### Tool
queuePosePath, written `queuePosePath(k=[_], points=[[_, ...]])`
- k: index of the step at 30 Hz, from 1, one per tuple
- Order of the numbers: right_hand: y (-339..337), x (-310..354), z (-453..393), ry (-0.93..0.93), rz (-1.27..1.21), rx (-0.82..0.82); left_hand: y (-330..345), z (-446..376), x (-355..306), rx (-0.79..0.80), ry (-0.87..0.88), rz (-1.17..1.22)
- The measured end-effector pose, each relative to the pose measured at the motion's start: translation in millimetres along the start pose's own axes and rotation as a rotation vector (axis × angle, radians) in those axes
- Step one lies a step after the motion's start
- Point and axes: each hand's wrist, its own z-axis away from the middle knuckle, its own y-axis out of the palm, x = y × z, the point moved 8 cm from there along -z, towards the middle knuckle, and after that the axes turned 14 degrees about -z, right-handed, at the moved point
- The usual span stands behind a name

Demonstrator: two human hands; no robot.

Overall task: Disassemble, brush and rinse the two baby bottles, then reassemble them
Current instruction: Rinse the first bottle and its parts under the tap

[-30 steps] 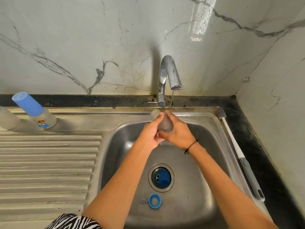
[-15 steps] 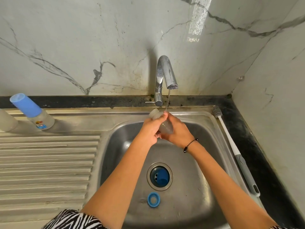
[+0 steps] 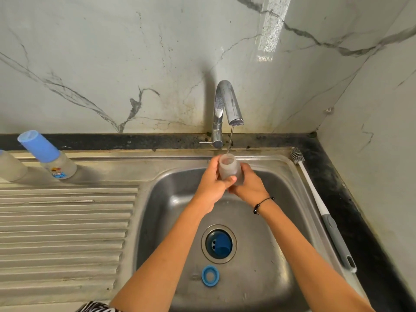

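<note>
Both hands, left hand [image 3: 211, 184] and right hand [image 3: 247, 186], have fingers wrapped around the open bottle body [image 3: 229, 168] under the tap [image 3: 226, 104] trickle, over the sink [image 3: 290, 176]. Blue ring [image 3: 210, 275] lies on sink floor. 2nd capped bottle [image 3: 48, 155] stands on worktop, far left.

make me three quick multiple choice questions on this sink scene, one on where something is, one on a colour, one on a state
1. Where does the bottle brush lie?
A. on the sink's right rim
B. in the basin
C. on the ribbed drainboard

2. What colour is the loose ring on the basin floor?
A. red
B. blue
C. white

3. What state is the tap in?
A. off
B. gushing
C. running a thin stream

Answers:
1 A, it lies along the right edge of the sink.
2 B, it is plainly blue.
3 C, a thin stream falls into the open bottle held by the left hand and right hand.
</note>
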Motion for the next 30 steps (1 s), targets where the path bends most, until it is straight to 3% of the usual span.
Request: queuePosePath(k=[4, 8, 15, 20, 27, 30], points=[[-2.7, 16.1, 6.3, -0.191, 0.100, -0.086, 0.8, -5.0, 0.9, 0.032, -0.017, -0.112], [-1.7, 12.4, 2.8, -0.113, 0.086, -0.066, -3.4, -6.9, 4.1, 0.018, -0.064, -0.177], [-0.4, 13.7, -3.0, -0.045, 0.080, -0.112, -19.7, 3.1, 7.0, -0.090, -0.073, -0.084], [15.1, 18.7, 4.6, -0.145, 0.182, -0.005, -29.5, 2.0, 14.6, -0.165, -0.087, -0.068], [15.0, 26.1, 19.9, -0.383, 0.589, -0.188, -18.2, -7.9, 16.6, -0.193, -0.219, 0.080], [8.6, 23.5, 18.2, -0.397, 0.485, -0.197, -11.6, -11.7, 17.2, -0.186, -0.271, 0.186]])
